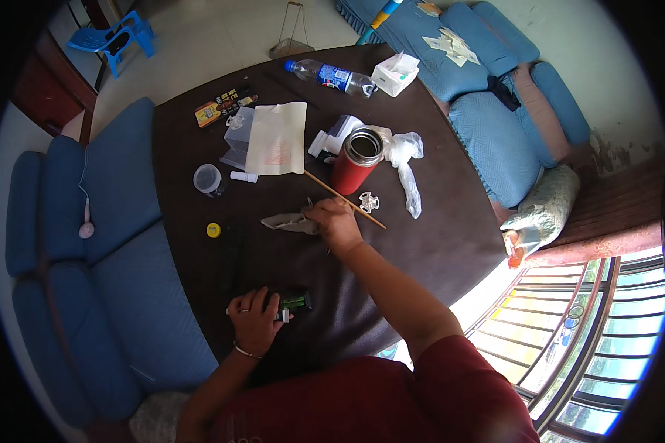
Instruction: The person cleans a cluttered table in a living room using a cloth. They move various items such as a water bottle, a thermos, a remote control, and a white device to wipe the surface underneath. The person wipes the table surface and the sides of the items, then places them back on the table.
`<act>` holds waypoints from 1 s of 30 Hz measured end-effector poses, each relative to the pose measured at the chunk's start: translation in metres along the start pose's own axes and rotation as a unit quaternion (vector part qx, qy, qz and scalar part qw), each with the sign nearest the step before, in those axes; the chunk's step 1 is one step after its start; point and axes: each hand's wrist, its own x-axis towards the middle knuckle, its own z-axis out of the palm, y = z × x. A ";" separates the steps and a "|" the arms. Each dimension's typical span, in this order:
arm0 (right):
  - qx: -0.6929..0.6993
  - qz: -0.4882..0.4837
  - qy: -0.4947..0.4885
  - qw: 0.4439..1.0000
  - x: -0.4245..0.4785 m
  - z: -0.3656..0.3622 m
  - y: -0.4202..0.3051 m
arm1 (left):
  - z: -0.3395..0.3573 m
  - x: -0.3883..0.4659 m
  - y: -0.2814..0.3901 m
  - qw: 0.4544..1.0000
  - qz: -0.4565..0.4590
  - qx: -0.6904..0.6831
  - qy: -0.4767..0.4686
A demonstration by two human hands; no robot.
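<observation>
My right hand [335,222] pinches a crumpled grey cloth [289,222] at the middle of the dark brown table cover [421,255]. A thin wooden stick [368,216] lies right beside its knuckles, and a clear plastic star-shaped piece [369,202] is just past the stick. Nearer my body, my left hand [255,318] curls over a small white object [284,315], mostly hidden under the fingers. By its fingertips is a dark item with a green part [296,303]; what it is I cannot tell. An uncapped red thermos flask [352,169] stands beyond my right hand.
Around lie a yellow cap [213,230], a clear jar [207,179], a white tube [244,177], a paper sheet [277,135] over a clear plastic box [239,132], a plastic bag [407,166], a lying bottle [332,76] and a tissue pack [395,75]. Blue sofas [127,310] flank the table.
</observation>
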 end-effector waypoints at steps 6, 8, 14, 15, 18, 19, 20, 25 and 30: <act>0.041 0.045 -0.081 0.995 -0.121 -0.099 -0.008 | 0.004 -0.003 -0.001 1.000 -0.012 -0.020 -0.004; 0.045 0.064 -0.082 0.994 -0.123 -0.100 -0.013 | 0.006 -0.005 0.000 1.000 -0.012 -0.018 0.003; 0.112 0.019 0.033 0.993 -0.008 -0.022 -0.028 | 0.001 0.001 0.002 1.000 0.008 -0.021 0.003; 0.119 -0.001 0.026 0.993 0.005 -0.010 -0.034 | 0.000 0.001 0.003 1.000 0.004 -0.014 -0.004; 0.049 -0.021 -0.071 0.996 -0.005 -0.004 -0.041 | 0.000 -0.002 0.003 1.000 -0.002 -0.002 -0.016; 0.052 -0.030 -0.108 0.992 -0.017 -0.012 -0.040 | 0.000 -0.003 0.003 1.000 -0.002 -0.006 -0.020; 0.055 -0.037 -0.143 0.987 -0.041 -0.029 -0.038 | -0.001 -0.003 0.002 1.000 -0.002 -0.009 -0.024; 0.072 -0.009 -0.215 0.974 -0.142 -0.108 -0.031 | 0.001 -0.004 0.000 1.000 0.000 -0.015 -0.002; 0.060 0.092 -0.103 0.989 -0.156 -0.116 -0.048 | 0.007 -0.003 0.002 1.000 0.010 -0.012 0.010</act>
